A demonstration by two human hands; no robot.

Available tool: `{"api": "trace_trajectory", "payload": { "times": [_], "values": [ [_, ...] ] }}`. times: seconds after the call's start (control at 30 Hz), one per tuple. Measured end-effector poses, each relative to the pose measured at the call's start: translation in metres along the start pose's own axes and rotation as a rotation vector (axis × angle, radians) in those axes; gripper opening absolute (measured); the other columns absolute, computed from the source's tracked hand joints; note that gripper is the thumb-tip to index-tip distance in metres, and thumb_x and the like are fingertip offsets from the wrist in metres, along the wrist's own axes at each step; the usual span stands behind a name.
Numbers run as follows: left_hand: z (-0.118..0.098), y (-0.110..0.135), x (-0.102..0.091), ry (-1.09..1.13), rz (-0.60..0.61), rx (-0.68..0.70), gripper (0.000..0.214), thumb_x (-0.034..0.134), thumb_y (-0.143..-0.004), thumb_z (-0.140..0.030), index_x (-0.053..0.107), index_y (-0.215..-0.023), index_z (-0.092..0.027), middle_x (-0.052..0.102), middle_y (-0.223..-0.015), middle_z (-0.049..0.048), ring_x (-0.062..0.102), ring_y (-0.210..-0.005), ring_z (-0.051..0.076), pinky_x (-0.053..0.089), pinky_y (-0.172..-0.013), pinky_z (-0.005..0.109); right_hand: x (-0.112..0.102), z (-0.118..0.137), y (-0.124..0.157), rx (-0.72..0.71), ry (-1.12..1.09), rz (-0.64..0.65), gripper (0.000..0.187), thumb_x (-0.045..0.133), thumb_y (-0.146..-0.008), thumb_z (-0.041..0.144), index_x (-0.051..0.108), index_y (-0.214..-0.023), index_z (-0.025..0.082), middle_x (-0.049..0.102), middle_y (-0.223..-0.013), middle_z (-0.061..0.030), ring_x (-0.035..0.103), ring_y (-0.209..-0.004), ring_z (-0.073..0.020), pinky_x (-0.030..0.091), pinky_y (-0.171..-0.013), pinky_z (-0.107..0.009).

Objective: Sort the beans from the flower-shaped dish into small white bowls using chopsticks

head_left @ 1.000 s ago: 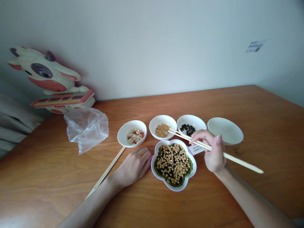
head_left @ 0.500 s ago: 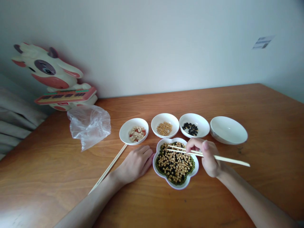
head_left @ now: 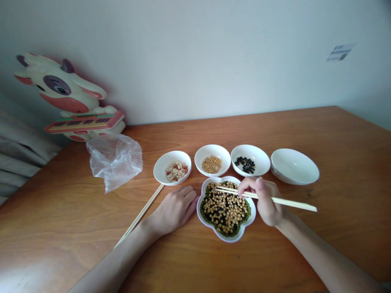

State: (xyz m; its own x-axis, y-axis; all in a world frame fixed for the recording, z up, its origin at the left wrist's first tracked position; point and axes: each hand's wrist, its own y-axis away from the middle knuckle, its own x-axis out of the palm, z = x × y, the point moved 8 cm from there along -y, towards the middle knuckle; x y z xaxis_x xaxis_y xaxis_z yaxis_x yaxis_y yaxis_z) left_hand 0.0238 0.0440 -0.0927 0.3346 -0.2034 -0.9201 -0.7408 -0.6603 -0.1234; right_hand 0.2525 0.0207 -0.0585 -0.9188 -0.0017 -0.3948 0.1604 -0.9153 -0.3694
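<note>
My right hand (head_left: 267,201) is closed around a pair of chopsticks (head_left: 288,203). Their tips lie close together among the beans in the upper left of a flower-shaped bowl (head_left: 199,203). That bowl holds a mix of yellow soybeans (head_left: 233,201), black beans and small green beans. On the table at the bowl's left rim rests my left hand (head_left: 177,207), palm down and holding nothing visible; its thumb side is at the rim. Whether a bean is between the chopstick tips is too small to tell.
Behind stand white bowls: one with pale and reddish seeds (head_left: 177,171), one with soybeans (head_left: 211,164), one with black beans (head_left: 245,164), and an empty bowl (head_left: 295,166). A second chopstick pair (head_left: 140,213) lies left, near a plastic bag (head_left: 116,160) and a cow toy keyboard (head_left: 82,122).
The chopsticks have closed, their tips coming together over the beans. My right hand has shifted slightly left. My left hand stays at the bowl.
</note>
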Motion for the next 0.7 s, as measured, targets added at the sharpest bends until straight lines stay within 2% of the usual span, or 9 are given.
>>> {"api": "trace_trajectory", "payload": {
  "times": [0.33, 0.5, 0.7],
  "values": [
    [-0.0011, 0.0013, 0.0004, -0.004, 0.002, 0.001, 0.031, 0.038, -0.11, -0.026, 0.055, -0.086, -0.018, 0.062, -0.091, 0.006, 0.055, -0.076, 0.018, 0.044, -0.07, 0.031, 0.0012, 0.0054, -0.0006, -0.046, 0.022, 0.008, 0.064, 0.021, -0.112, 0.051, 0.068, -0.08, 0.02, 0.064, -0.072, -0.0038, 0.056, -0.064, -0.018, 0.044, -0.067, -0.034],
    [-0.0013, 0.001, -0.0008, 0.003, -0.006, -0.003, 0.03, 0.04, -0.11, -0.026, 0.056, -0.086, -0.018, 0.062, -0.091, 0.0061, 0.055, -0.075, 0.017, 0.044, -0.069, 0.03, 0.0007, 0.0027, 0.0012, -0.049, -0.003, -0.017, 0.063, 0.022, -0.112, 0.047, 0.069, -0.08, 0.021, 0.067, -0.074, -0.0042, 0.059, -0.065, -0.0182, 0.045, -0.069, -0.034],
    [-0.0001, 0.0003, 0.0011, 0.0, -0.005, -0.003, 0.029, 0.04, -0.11, -0.025, 0.056, -0.086, -0.018, 0.062, -0.092, 0.0059, 0.055, -0.076, 0.017, 0.043, -0.07, 0.03, -0.0058, 0.0006, 0.0056, -0.089, -0.071, -0.076, 0.069, 0.021, -0.111, 0.053, 0.072, -0.078, 0.022, 0.07, -0.074, -0.0066, 0.064, -0.069, -0.022, 0.045, -0.066, -0.038]
  ]
}}
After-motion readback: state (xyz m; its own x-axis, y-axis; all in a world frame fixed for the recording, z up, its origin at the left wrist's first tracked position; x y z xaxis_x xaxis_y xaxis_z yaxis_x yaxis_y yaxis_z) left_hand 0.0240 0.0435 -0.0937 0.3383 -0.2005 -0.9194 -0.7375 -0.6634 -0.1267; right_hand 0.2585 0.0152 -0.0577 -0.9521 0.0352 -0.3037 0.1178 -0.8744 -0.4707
